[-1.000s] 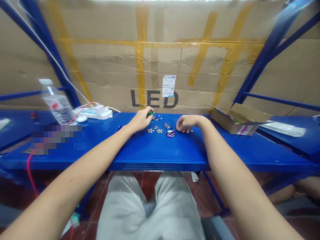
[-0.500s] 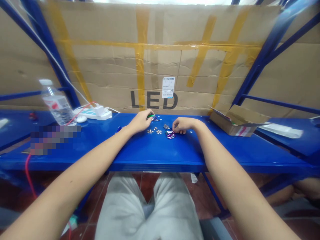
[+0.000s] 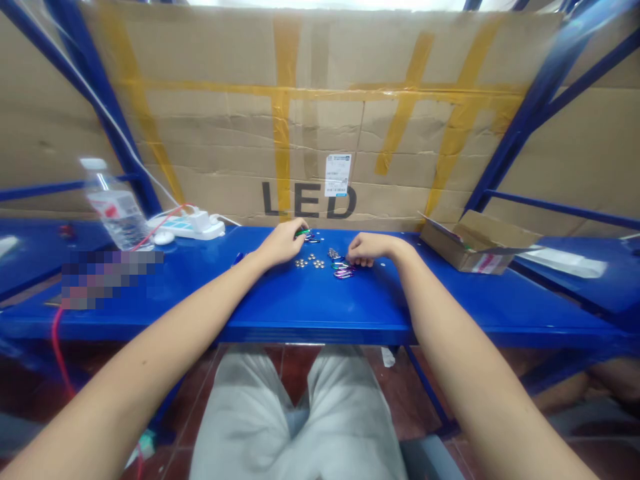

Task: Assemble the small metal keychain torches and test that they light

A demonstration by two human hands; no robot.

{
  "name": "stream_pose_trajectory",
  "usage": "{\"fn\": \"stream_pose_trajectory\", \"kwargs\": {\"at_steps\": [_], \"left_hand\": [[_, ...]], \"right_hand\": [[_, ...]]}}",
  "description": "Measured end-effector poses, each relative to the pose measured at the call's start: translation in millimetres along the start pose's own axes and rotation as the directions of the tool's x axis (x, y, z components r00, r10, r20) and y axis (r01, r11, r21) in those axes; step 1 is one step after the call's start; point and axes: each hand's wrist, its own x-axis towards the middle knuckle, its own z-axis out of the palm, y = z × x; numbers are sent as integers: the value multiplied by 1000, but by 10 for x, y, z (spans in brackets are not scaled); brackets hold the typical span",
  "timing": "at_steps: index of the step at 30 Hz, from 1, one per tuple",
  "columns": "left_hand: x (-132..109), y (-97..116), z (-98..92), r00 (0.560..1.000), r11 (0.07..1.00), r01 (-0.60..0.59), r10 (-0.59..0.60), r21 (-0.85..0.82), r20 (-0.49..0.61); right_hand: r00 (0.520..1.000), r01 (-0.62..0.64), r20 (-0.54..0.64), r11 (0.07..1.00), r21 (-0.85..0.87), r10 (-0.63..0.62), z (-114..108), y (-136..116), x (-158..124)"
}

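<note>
Carabiners [image 3: 343,274], glossy ovals, round metallic discs [image 3: 319,265]

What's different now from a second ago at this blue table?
The right hand has shifted slightly left, up to the small pile of colourful clips, which now looks more spread out. Whether its grip has closed on one is hard to tell. The left hand stays beside the green piece; the round metal pieces, cardboard box and bottle look unmoved.
</note>
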Motion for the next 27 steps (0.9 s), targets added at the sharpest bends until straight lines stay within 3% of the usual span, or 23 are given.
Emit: {"fn": "stream_pose_trajectory", "kwargs": {"at_steps": [5,17,27], "left_hand": [[-3,20,-7,1000,1000,15,-15,-1,1],[-4,32,-35,999,999,36,-36,-10,-5],[30,-178,-63,996,991,88,-89,99,5]], "right_hand": [[999,44,-4,997,-61,-44,43,4,74],[999,-19,-53,996,-83,15,2,116,116],[999,-44,-17,990,-130,42,24,113,115]]}}
